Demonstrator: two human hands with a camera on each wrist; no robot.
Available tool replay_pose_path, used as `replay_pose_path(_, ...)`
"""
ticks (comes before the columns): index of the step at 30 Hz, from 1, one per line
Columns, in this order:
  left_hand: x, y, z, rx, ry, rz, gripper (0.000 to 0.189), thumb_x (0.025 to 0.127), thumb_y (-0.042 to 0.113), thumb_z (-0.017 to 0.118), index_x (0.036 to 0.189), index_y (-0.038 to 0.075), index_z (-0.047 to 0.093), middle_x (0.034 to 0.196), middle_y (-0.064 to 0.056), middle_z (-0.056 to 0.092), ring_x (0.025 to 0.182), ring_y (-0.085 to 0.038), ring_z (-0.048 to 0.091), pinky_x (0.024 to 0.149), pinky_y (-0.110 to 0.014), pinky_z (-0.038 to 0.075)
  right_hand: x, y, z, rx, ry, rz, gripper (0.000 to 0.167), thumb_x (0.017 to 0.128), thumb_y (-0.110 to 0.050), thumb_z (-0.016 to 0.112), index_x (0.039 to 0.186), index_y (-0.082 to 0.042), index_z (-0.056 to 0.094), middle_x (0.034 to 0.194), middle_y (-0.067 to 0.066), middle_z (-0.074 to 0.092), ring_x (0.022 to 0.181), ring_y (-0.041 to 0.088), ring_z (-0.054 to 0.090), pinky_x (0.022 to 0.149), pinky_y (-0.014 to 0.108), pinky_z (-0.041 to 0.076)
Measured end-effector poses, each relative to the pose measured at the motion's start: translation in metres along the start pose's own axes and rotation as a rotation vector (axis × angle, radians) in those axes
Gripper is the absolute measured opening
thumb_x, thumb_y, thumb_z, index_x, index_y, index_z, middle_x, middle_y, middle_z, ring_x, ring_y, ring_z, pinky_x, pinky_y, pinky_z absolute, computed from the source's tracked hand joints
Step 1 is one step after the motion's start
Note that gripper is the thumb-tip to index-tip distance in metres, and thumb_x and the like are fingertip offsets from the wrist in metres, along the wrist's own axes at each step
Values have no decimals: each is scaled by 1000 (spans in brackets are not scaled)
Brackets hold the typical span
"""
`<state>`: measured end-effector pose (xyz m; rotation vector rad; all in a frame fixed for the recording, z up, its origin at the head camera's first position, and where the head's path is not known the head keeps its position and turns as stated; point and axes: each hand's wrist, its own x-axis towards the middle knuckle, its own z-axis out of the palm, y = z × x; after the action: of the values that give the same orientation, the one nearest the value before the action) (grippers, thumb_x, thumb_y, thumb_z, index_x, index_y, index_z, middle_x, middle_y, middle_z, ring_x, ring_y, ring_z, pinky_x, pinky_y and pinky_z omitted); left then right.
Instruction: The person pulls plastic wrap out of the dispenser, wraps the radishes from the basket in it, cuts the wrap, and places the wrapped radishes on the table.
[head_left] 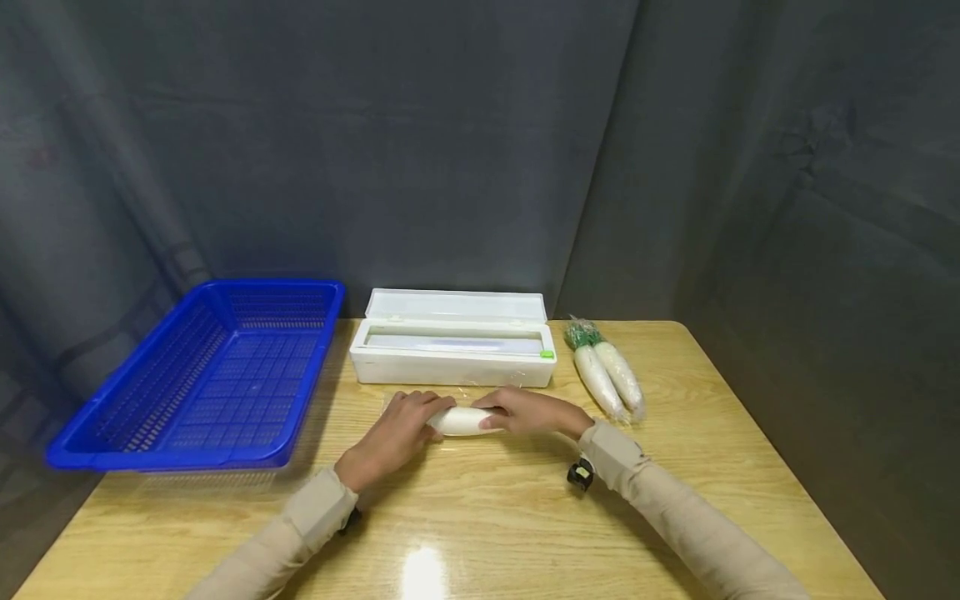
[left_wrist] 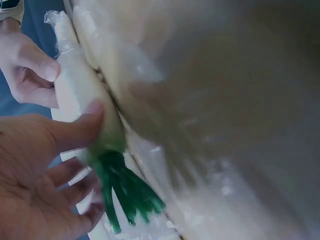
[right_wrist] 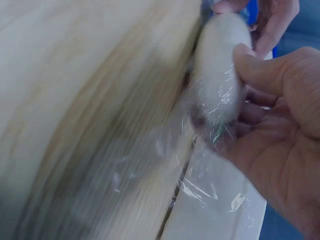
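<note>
A white radish (head_left: 459, 422) lies sideways between both hands, just in front of the white box. In the left wrist view its green leafy top (left_wrist: 122, 187) shows at one end, and clear film twists at the other. My left hand (head_left: 401, 425) grips the left part, thumb along the side and fingers curled behind. My right hand (head_left: 528, 410) holds the right part between thumb and fingers. Loose clear plastic film (right_wrist: 160, 155) trails from the radish in the right wrist view. Part of the radish is hidden by the fingers.
A white cling film box (head_left: 450, 369) with raised lid and green slider stands at the back middle. Two wrapped radishes (head_left: 600, 379) with green tops lie to its right. A blue plastic basket (head_left: 300, 417) stands at left on the wooden table (head_left: 480, 517). Dark curtains surround the table.
</note>
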<state>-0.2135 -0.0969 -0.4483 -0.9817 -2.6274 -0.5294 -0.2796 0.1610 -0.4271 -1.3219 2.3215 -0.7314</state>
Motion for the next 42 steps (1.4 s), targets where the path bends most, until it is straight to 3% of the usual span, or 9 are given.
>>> replay_pose_path(5,-2,-1,1,-2,-11,10,50,82,11,88,128,6,70,113,-9,74,100,-26,70,78,-37,44,-5,-1,3,21,18,36,39,107,-18,60,142,-1,62,127,12,73,96,7,64,89,26,55)
replay_pose_path(9,-1,-1,2,-34,-52,-8,44,84,11,86,125,7,70,112,-9,75,98,-24,71,79,-37,45,-8,-4,6,1,50,54,39,106,-20,62,139,0,64,131,12,71,104,11,65,93,30,56)
replay_pose_path(14,2,-3,-4,-99,-134,-27,37,88,10,83,122,3,71,106,-11,77,91,-23,73,78,-39,55,-12,-9,15,-168,150,24,38,102,-20,69,135,-1,65,132,12,67,114,20,65,97,35,56)
replay_pose_path(22,9,-10,-10,-135,-161,-23,32,88,6,82,119,2,73,99,-10,76,83,-19,70,71,-33,55,-9,-17,24,-532,330,-144,32,95,-18,79,122,-6,67,117,5,65,103,17,63,90,30,55)
replay_pose_path(27,13,-10,-12,-123,-195,-49,29,90,9,80,118,4,73,100,-8,77,85,-20,68,74,-36,48,-6,-17,27,-658,319,-156,29,95,-19,78,118,-7,67,117,5,68,105,19,65,91,31,56)
replay_pose_path(32,17,-7,-12,-91,-230,-91,39,93,12,76,130,2,69,104,-10,77,94,-27,70,82,-45,44,-5,-15,25,-648,311,-150,25,95,-17,77,116,-5,68,115,8,70,101,20,66,88,32,57)
replay_pose_path(37,16,-5,-7,-11,-152,-89,40,93,11,75,132,3,68,116,-11,76,108,-31,70,88,-52,46,-3,-12,20,-559,292,-151,23,95,-11,76,116,-3,69,114,10,72,101,22,68,87,32,58)
replay_pose_path(42,12,0,-4,86,-13,-2,42,87,5,82,127,7,70,126,-10,72,117,-31,67,90,-52,49,-1,-8,13,-445,235,-152,24,98,-7,71,120,0,69,119,14,72,110,27,69,95,36,58)
